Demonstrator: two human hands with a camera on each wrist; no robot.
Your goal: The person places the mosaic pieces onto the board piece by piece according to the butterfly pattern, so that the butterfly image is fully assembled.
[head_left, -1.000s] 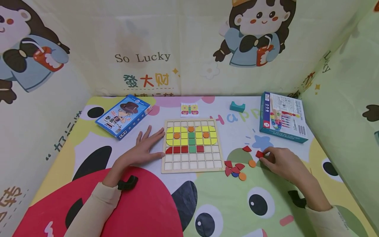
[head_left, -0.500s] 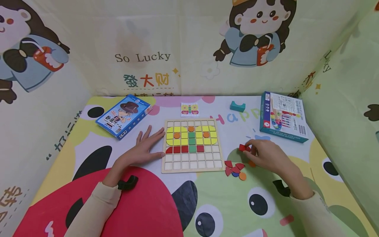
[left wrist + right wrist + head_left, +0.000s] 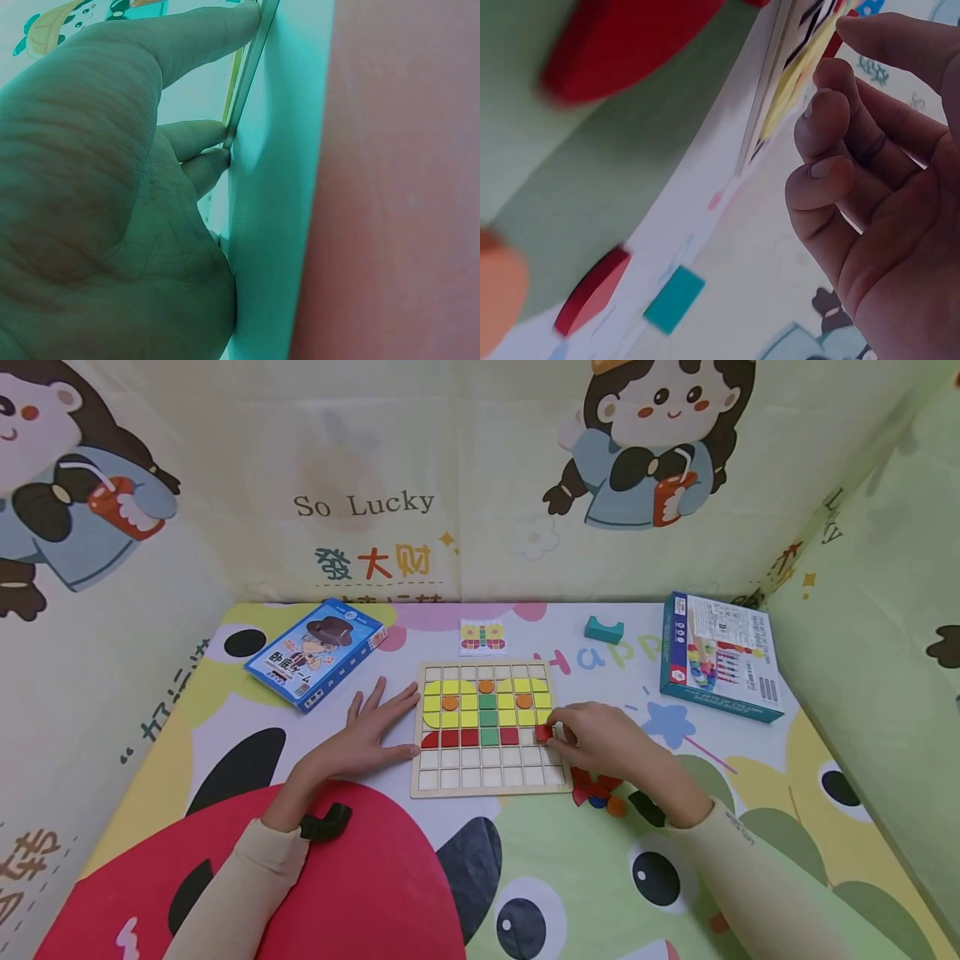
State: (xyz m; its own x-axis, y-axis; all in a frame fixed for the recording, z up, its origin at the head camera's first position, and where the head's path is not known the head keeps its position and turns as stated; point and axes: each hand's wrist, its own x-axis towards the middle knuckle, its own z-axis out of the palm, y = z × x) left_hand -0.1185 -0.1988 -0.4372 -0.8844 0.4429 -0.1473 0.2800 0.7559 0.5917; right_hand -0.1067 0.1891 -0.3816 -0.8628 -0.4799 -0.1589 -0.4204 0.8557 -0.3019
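Note:
A wooden grid board (image 3: 457, 785) lies mid-table with yellow, orange, green and red tiles in its cells. My right hand (image 3: 600, 737) is over its right side and pinches a red square tile (image 3: 543, 733) between thumb and fingertips, in the row that holds the other red tiles. That red tile (image 3: 841, 39) also shows at the fingertips in the right wrist view. My left hand (image 3: 363, 739) has its fingers spread, fingertips at the board's left edge; the left wrist view shows those fingers (image 3: 206, 45) against the board's side.
Loose red, orange and blue pieces (image 3: 616, 807) lie right of the board, partly behind my right hand. Behind the board are a butterfly pattern card (image 3: 482, 637) and a teal block (image 3: 604, 629). A blue box (image 3: 315, 652) stands left, another box (image 3: 723, 656) right.
My right hand has moved left from beside the loose pieces to the board, carrying the red square tile. My left hand has stayed at the board's left edge.

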